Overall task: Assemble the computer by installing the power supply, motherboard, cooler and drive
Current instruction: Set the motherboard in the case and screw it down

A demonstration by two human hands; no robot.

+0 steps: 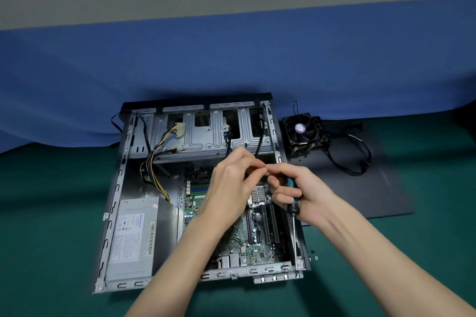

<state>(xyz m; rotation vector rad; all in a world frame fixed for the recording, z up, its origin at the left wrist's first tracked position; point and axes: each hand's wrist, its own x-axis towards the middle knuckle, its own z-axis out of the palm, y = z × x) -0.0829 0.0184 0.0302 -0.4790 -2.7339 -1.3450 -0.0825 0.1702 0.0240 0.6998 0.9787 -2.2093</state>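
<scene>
**Over the open case: hands meet above the motherboard**

On the green bench [64,213] the case [113,213] lies on its side, open upward. Power supply [136,236] sits in the near-left corner, with the motherboard [257,242] flat on the case floor to its right. Cooler [302,132] is not yet in. It stands outside on the dark side panel [373,187], just right of the case. No drive seen.

Right hand [304,198] has its lower fingers wrapped round a screwdriver [293,211], shaft pointing toward the near-right case corner. Left hand [229,187] is curled, fingertips meeting the right thumb and forefinger. Whether a screw sits between them is too small to tell. Loose screws [313,257] lie on the bench by that corner.

Judgement: board-fastening stage. The next move likely calls for seating a screw in a board hole, then bringing the driver tip onto it squarely so it cannot slip onto the circuitry.
</scene>
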